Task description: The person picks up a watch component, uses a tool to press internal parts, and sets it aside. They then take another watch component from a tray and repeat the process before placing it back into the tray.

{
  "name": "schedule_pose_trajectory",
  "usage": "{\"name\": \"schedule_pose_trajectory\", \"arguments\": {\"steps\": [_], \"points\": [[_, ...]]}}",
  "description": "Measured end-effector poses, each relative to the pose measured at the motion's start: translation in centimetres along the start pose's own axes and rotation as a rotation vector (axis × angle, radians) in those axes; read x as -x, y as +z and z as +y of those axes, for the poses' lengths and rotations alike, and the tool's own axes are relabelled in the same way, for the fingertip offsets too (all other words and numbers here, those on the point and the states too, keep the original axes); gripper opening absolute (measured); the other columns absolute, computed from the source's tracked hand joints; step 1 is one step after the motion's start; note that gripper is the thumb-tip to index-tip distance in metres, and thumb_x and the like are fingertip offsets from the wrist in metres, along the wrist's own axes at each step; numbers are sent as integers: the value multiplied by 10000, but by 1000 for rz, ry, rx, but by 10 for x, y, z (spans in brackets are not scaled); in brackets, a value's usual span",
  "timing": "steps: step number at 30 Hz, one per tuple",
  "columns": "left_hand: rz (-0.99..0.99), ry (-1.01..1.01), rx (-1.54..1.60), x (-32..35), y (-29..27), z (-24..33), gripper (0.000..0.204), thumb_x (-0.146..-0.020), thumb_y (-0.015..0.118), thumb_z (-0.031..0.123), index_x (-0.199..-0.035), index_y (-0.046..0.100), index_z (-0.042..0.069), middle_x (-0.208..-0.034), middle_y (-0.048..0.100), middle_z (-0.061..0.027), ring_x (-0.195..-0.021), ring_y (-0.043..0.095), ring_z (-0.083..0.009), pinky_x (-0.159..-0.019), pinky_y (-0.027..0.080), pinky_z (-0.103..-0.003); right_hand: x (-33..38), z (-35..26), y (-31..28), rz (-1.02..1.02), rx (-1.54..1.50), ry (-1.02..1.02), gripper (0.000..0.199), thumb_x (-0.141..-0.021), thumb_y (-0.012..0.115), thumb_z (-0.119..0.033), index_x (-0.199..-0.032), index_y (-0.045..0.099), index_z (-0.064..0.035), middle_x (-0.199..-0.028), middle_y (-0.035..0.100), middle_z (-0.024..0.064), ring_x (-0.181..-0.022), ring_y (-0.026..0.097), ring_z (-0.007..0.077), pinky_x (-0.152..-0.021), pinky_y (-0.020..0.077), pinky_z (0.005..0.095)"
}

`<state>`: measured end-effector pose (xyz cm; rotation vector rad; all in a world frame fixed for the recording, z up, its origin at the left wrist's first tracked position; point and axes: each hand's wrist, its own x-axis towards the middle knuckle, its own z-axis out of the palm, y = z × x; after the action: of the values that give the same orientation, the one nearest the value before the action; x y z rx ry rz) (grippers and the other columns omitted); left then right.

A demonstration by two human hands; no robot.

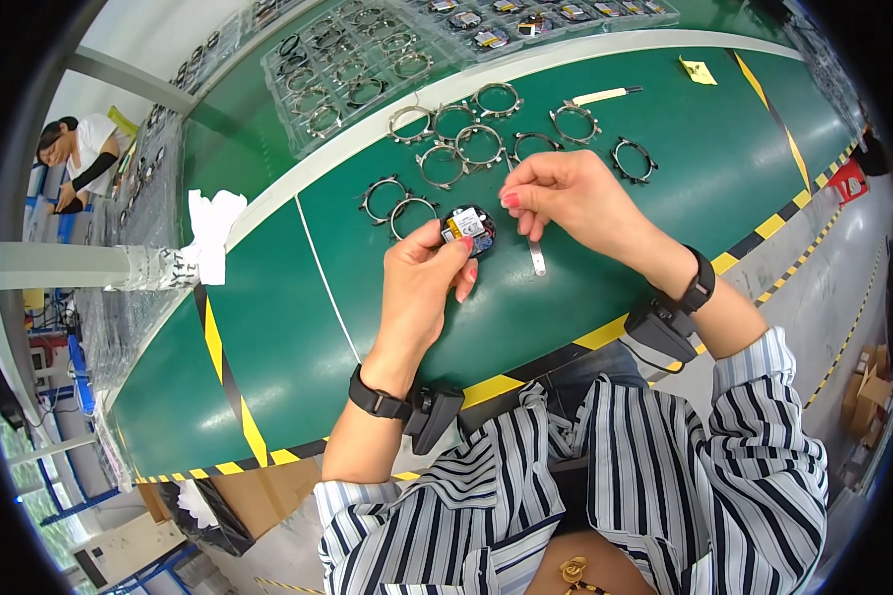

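My left hand (422,288) pinches a round black module (468,229) above the green desk (298,327); my right hand (566,198), fingers curled, closes on tweezers (536,253), metal rings (466,144) beyond.

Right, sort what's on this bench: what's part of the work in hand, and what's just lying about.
In hand:
- round black part, held by the left hand
- right hand, pinching just above it
- metal tweezers beside the hands
- metal rings on the green mat

Lying about:
- yellow note
- white cloth
- clear trays
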<state>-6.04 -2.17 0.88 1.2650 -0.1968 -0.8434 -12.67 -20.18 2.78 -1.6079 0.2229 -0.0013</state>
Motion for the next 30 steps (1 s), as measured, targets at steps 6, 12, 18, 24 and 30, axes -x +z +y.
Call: {"name": "schedule_pose_trajectory", "arguments": {"steps": [6,12,18,24,30], "points": [[22,60,-137,1,1,-2,35,-803,543,-11,-807,576,-23,-625,522,-27,-472,465,-58,-411,341,-195,-3,-1,6,-86,138,18,146,-841,571,-85,-856,620,51,-682,605,49,-584,577,88,-528,475,209],[-9,96,-244,2,-3,-2,73,-795,549,-21,-842,594,-54,-703,471,-3,-479,470,-48,-406,356,-191,-10,-6,-5,-227,147,33,135,-827,575,-73,-842,618,54,-663,604,51,-554,569,83,-515,470,211],[-66,169,-241,3,1,-3,117,-792,545,-24,-887,599,-66,-718,467,1,-480,474,-46,-407,358,-186,-8,-9,-5,-232,214,68,99,-786,595,-55,-760,588,40,-646,595,51,-544,546,77,-495,441,226],[11,145,-235,1,1,-3,102,-799,529,-25,-869,597,-54,-680,482,-8,-471,475,-59,-406,357,-194,-1,7,14,32,455,-274,109,-757,606,-45,-704,539,23,-620,561,40,-556,513,70,-491,411,231],[-17,0,-10,0,-2,0,107,-813,511,2,-872,591,-37,-637,532,-36,-455,466,-69,-398,350,-205,3,4,18,80,355,-321,109,-748,604,-24,-711,511,18,-629,519,22,-552,479,63,-491,396,222]]}}
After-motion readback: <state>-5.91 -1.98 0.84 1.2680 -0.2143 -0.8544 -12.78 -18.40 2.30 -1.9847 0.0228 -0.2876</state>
